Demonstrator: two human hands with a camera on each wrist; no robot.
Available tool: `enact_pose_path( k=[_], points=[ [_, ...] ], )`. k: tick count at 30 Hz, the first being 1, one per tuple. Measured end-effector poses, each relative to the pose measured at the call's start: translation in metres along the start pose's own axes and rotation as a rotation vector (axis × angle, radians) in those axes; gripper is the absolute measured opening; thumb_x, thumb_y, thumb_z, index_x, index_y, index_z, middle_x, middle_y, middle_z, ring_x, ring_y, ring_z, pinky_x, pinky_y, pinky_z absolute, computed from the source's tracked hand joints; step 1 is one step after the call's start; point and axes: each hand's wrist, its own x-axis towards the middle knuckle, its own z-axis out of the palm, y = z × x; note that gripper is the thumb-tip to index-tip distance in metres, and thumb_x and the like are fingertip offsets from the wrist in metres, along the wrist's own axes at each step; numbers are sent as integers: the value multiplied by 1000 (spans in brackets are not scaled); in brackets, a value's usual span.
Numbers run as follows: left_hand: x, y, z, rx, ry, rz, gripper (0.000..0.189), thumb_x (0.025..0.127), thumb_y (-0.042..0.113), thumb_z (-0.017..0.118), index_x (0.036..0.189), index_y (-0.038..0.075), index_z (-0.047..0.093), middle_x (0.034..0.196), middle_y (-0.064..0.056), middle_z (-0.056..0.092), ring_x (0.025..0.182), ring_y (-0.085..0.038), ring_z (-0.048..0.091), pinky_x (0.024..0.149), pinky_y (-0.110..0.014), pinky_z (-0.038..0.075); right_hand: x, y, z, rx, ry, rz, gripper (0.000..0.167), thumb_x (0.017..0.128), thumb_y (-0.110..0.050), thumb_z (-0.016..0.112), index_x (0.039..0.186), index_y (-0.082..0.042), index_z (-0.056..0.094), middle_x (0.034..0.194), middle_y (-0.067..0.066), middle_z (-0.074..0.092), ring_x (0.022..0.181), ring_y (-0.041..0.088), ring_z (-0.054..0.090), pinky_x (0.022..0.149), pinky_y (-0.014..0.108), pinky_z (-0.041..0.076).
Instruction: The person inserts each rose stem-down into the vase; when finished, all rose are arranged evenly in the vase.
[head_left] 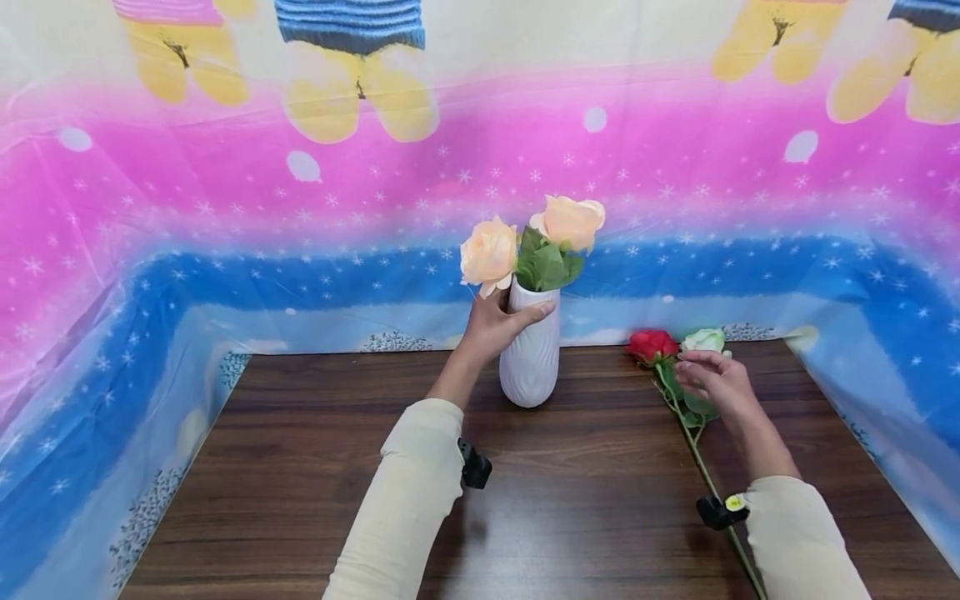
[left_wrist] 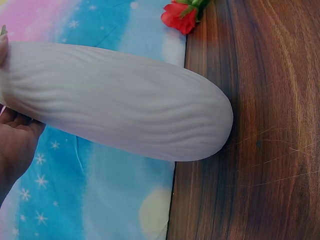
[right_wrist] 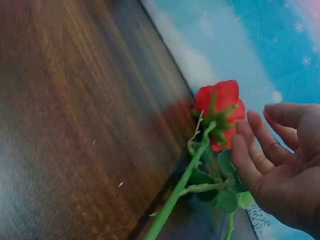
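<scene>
A white ribbed vase (head_left: 531, 367) stands upright on the table, and my left hand (head_left: 491, 333) grips it near the neck, thumb across the front. Two peach roses stick out of its mouth: one peach rose (head_left: 489, 254) leans left, the other peach rose (head_left: 570, 223) tops green leaves at the right. A red rose (head_left: 651, 347) lies on the table at the right, its long green stem (right_wrist: 172, 200) running toward the near edge. Beside it is a whitish-green rose (head_left: 703, 340). My right hand (right_wrist: 287, 165) is close to the red bloom, fingers loosely bent around nothing.
The dark wooden table (head_left: 315, 475) ends at the back against a patterned pink and blue cloth (head_left: 360, 192), which also hangs along both sides. A black wrist camera (head_left: 474, 465) is worn on the left wrist, and another camera (head_left: 722, 512) on the right.
</scene>
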Motion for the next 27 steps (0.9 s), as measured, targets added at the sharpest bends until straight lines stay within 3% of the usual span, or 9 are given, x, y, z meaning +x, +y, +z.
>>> enact_pose_path(
  k=[2, 5, 11, 16, 20, 27],
  points=[
    [0, 0, 0, 1, -2, -3, 71, 88, 37, 79, 150, 22, 49, 150, -5, 56, 137, -26, 57, 112, -50, 49, 2, 5, 0, -132, -4, 35, 38, 103, -23, 61, 134, -2, 57, 96, -21, 70, 87, -3, 70, 84, 21, 60],
    [1, -1, 1, -4, -1, 11, 69, 88, 35, 80, 149, 22, 50, 149, -5, 58, 136, -26, 58, 111, -49, 50, 6, 14, 0, -277, -12, 71, 49, 104, -22, 58, 142, 8, 49, 106, -10, 69, 88, -3, 67, 85, 24, 60],
    [1, -3, 2, -32, 4, 86, 67, 89, 27, 80, 148, 23, 49, 149, -3, 57, 135, -24, 59, 110, -48, 51, 8, 28, 2, -477, -1, 118, 44, 101, -14, 59, 136, 12, 54, 117, 22, 67, 84, 3, 65, 79, 27, 61],
    [0, -1, 1, -19, 15, 56, 69, 89, 29, 80, 150, 23, 48, 151, -3, 55, 137, -24, 56, 111, -49, 49, 9, 34, 3, -637, 4, 101, 40, 98, -14, 62, 129, 11, 61, 117, 29, 69, 86, 17, 69, 73, 29, 57],
    [1, -1, 0, -24, 20, 75, 69, 89, 27, 80, 150, 22, 47, 151, -3, 55, 139, -24, 55, 113, -50, 48, 11, 37, 3, -704, 2, 82, 38, 99, -15, 62, 128, 10, 63, 115, 27, 72, 96, 30, 69, 72, 27, 52],
    [2, -1, 0, -28, 7, 96, 69, 89, 26, 79, 150, 23, 47, 151, -2, 55, 137, -24, 56, 111, -49, 49, 11, 37, 3, -689, 11, 96, 38, 98, -13, 62, 127, 11, 63, 107, 22, 73, 86, 17, 64, 69, 24, 49]
  ],
)
